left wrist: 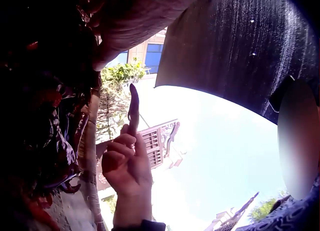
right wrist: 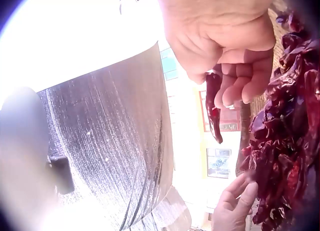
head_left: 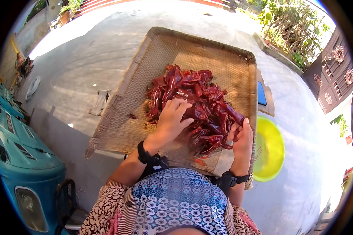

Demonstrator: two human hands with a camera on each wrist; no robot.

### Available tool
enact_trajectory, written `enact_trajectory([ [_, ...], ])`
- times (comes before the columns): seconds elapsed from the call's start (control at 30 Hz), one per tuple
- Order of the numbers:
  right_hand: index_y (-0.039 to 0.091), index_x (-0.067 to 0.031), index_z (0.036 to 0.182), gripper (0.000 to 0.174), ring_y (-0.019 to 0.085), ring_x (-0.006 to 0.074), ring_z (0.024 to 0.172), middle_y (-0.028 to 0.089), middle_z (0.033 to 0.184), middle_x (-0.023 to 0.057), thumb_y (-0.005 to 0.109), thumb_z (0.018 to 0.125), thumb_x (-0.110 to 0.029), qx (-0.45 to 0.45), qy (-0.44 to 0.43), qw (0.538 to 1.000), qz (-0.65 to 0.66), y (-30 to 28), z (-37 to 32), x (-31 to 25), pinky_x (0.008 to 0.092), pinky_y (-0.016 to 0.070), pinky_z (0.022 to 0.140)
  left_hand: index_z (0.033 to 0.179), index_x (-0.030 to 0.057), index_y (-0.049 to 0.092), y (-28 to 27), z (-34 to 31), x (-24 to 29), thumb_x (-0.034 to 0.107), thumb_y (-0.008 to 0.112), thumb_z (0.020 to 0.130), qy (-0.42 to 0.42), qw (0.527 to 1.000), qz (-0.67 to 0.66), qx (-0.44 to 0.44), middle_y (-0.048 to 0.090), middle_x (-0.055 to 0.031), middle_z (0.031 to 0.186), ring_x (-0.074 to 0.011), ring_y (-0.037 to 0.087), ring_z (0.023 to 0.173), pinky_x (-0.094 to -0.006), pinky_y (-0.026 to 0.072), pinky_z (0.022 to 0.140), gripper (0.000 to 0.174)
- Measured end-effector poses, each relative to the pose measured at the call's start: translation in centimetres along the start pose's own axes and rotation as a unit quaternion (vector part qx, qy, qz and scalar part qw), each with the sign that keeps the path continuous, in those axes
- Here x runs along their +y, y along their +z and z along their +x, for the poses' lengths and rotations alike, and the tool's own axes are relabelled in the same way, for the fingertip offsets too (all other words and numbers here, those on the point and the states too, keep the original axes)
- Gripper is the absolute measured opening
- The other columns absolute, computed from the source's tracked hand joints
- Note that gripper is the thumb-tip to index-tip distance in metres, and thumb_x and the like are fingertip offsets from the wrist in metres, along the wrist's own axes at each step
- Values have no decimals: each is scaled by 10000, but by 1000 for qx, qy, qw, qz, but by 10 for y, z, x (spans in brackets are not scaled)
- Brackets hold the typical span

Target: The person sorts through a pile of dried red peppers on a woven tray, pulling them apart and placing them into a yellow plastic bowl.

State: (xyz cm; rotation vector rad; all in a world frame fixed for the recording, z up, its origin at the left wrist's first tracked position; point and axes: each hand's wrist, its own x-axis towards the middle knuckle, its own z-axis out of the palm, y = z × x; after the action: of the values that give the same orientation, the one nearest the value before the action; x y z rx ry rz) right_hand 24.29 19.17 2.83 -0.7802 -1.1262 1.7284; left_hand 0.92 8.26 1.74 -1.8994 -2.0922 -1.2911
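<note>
Pepper (left wrist: 134,105) in seemingly snug right grip (head_left: 243,138)

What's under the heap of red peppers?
The red peppers lie in a woven tray, whose weave shows around them; what is directly beneath the heap is covered and cannot be seen.

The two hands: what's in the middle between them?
Part of the heap of red peppers lies between the left hand and the right hand, on the woven tray. The head view shows it.
</note>
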Motion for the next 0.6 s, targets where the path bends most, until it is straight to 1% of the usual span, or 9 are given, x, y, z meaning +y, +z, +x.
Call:
enact_trajectory([
  [0.1,614,-72,1039,407,443,113,632,519,756,-14,415,1015,-426,71,-7,980,186,-43,7,3,273,405,586,1080,88,635,5,0,-6,101,784,714,0,1000,24,-14,527,-103,1165,-317,500,1042,-402,465,881,395],
  [0.17,610,-67,1060,438,443,116,649,516,788,-10,393,1014,-444,62,-41,933,351,-85,12,24,272,402,596,1038,96,643,5,0,-4,87,779,709,5,999,32,-1,553,-86,1110,-308,511,1009,-397,472,855,356],
  [0.2,608,-64,1070,454,444,117,658,515,804,-8,382,1014,-453,58,-57,899,430,-87,10,26,271,400,600,1018,100,648,6,0,-3,80,776,707,6,999,36,3,566,-78,1082,-303,517,992,-394,476,842,336],
  [0.23,585,-58,1097,471,443,123,657,515,811,0,365,1011,-465,92,-67,876,469,-90,8,28,279,403,592,1001,102,649,5,0,-2,76,770,712,19,999,37,14,580,-66,1043,-296,523,970,-387,477,832,315],
  [0.33,561,-57,1137,466,446,125,651,516,804,7,372,1009,-464,170,-48,892,416,-75,1,24,271,402,576,951,109,656,3,1,1,68,751,721,55,997,42,39,607,-35,923,-275,539,893,-367,480,786,253],
  [0.4,532,-45,1173,434,453,120,611,539,825,20,419,1002,-428,89,-61,965,238,-65,3,31,253,413,545,916,114,667,0,2,7,67,736,721,76,995,47,48,607,-20,842,-261,543,831,-357,483,739,213],
  [0.47,528,-33,1189,409,470,107,601,559,836,25,467,996,-388,13,-66,997,29,-15,-8,21,239,423,536,891,106,662,-2,2,11,78,728,735,96,995,39,6,618,-27,857,-264,543,823,-357,477,727,171],
  [0.53,523,-26,1217,354,521,82,624,588,857,30,552,977,-285,-106,-87,984,-118,18,-21,14,221,448,550,895,98,664,-3,0,16,87,722,754,90,995,8,-39,626,-39,870,-263,544,831,-357,472,727,153],
  [0.6,549,-35,1206,312,554,63,654,606,831,23,604,955,-211,-137,-87,961,-222,36,-24,23,205,456,579,929,91,672,-2,-4,19,95,718,778,55,994,-46,-84,631,-56,882,-260,547,857,-357,466,741,158],
])
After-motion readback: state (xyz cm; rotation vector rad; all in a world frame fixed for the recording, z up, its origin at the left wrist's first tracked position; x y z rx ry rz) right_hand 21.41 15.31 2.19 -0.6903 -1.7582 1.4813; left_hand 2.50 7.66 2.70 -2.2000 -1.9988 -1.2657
